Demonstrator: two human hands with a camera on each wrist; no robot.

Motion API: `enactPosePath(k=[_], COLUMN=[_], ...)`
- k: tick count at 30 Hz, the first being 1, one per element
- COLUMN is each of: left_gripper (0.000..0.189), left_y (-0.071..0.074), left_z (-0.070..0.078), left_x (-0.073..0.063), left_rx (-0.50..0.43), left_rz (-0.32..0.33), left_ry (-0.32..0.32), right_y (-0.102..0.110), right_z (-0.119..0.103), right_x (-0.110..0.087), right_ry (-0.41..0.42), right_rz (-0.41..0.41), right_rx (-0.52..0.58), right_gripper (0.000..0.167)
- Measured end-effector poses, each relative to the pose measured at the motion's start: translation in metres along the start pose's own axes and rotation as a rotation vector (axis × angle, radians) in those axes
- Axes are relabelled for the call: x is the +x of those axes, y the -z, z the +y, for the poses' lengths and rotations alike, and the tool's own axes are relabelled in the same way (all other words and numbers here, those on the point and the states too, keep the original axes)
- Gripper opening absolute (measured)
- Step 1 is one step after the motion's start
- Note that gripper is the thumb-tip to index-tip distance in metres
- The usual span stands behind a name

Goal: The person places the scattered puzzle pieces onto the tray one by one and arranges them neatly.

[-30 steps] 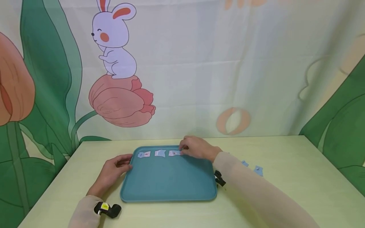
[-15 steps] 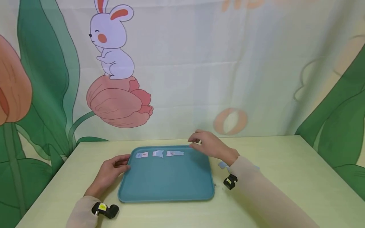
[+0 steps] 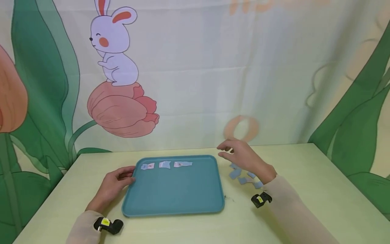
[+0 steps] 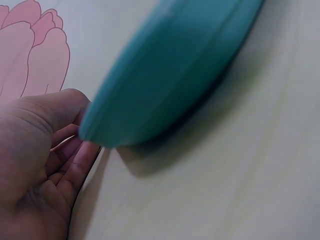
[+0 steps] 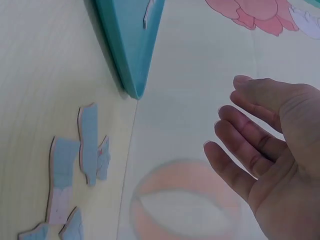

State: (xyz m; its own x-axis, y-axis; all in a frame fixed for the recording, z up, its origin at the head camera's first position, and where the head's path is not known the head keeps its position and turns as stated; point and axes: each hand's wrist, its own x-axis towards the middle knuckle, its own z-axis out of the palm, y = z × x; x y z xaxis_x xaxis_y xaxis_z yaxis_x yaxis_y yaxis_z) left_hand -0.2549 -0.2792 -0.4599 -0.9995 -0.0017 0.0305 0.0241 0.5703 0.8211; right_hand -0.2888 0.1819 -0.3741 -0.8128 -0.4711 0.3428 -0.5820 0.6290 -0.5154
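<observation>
A teal tray (image 3: 173, 189) lies on the table, with small light-blue and white cut-out pieces, one of them a piece with a notched end (image 3: 165, 164), in a row along its far edge. My left hand (image 3: 113, 184) rests against the tray's left rim, its thumb and fingers loosely bent and touching the edge. My right hand (image 3: 243, 156) hangs above the table beyond the tray's right rim, fingers apart and holding nothing. Below it lie several loose light-blue pieces (image 3: 235, 174), partly hidden by the hand and wrist. In the right wrist view a long blue piece (image 5: 89, 145) shows a thin brown edge.
Behind the table (image 3: 298, 169) hangs a printed curtain (image 3: 195, 74) with a rabbit and tulips. Black wrist cameras sit on both sleeves, such as the right camera (image 3: 261, 199). A small dark mark lies near the tray's right rim.
My right hand has let go of a piece at the right end of the tray's row and moved right, off the tray. The loose pieces show more fully. My left hand stays at the rim.
</observation>
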Motion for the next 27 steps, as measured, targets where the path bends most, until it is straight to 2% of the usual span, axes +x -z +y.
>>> enactPosePath(k=[5,13,27], left_gripper=[0.054,0.055,0.056], left_y=[0.001,0.0,0.002], left_z=[-0.001,0.001,0.005], left_x=[-0.001,-0.002,0.0], left_rx=[0.0,-0.001,0.018], left_rz=[0.002,-0.006,-0.026], left_ry=[0.001,0.001,0.041], right_y=[0.004,0.007,0.012], right_z=[0.009,0.028,0.047], right_x=[-0.01,-0.024,-0.032], right_ry=[-0.031,-0.08,-0.122], right_rz=[0.016,0.041,-0.093], right_rx=[0.037,0.035,0.039], right_gripper=[0.019,0.015,0.015])
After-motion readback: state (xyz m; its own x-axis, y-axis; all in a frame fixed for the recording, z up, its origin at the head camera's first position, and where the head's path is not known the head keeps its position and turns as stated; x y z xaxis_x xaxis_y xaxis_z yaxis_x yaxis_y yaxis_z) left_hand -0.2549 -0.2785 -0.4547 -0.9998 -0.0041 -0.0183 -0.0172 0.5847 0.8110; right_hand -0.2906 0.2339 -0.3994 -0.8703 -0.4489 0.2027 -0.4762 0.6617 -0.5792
